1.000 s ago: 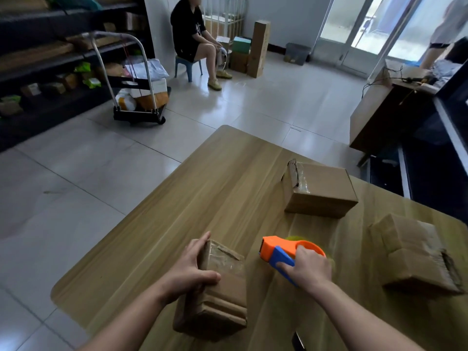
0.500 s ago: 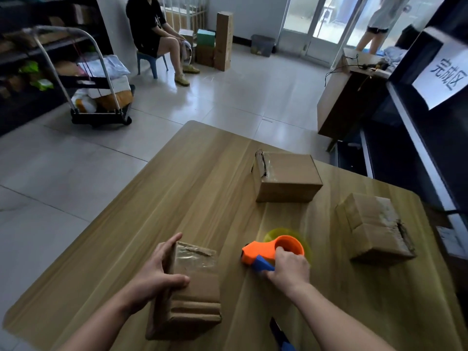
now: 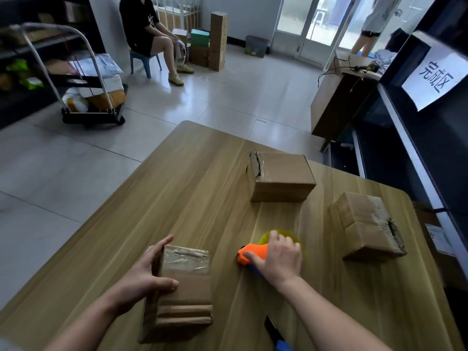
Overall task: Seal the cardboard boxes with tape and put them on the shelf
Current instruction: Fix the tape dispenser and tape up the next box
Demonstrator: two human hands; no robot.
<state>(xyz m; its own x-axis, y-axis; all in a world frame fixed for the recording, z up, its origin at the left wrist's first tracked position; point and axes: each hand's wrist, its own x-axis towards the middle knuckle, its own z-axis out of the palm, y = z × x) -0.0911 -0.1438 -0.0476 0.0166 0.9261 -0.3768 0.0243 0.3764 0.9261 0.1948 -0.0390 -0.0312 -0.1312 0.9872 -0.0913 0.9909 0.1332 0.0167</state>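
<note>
Three cardboard boxes lie on the wooden table [image 3: 192,188]. The nearest box [image 3: 186,285], with clear tape across its top, is held by my left hand [image 3: 147,274], fingers along its left side and thumb on top. To its right, my right hand [image 3: 278,257] lies over the orange and blue tape dispenser [image 3: 253,253] with its yellow-green roll, fingers curled round it on the table. A second box [image 3: 281,177] sits farther back. A third box [image 3: 367,224] rests at the right. The dark shelf [image 3: 417,158] with a paper sign stands to the right.
A blue-handled tool [image 3: 278,338] lies at the table's near edge. A loaded trolley [image 3: 86,97] stands on the tiled floor at left, by dark shelving. A person sits on a blue stool [image 3: 141,59] at the back. A wooden desk [image 3: 336,102] stands beyond the table.
My right hand has settled lower over the tape dispenser, covering more of it on the table. My view has swung right, showing more of the shelf. My left hand stays on the near box.
</note>
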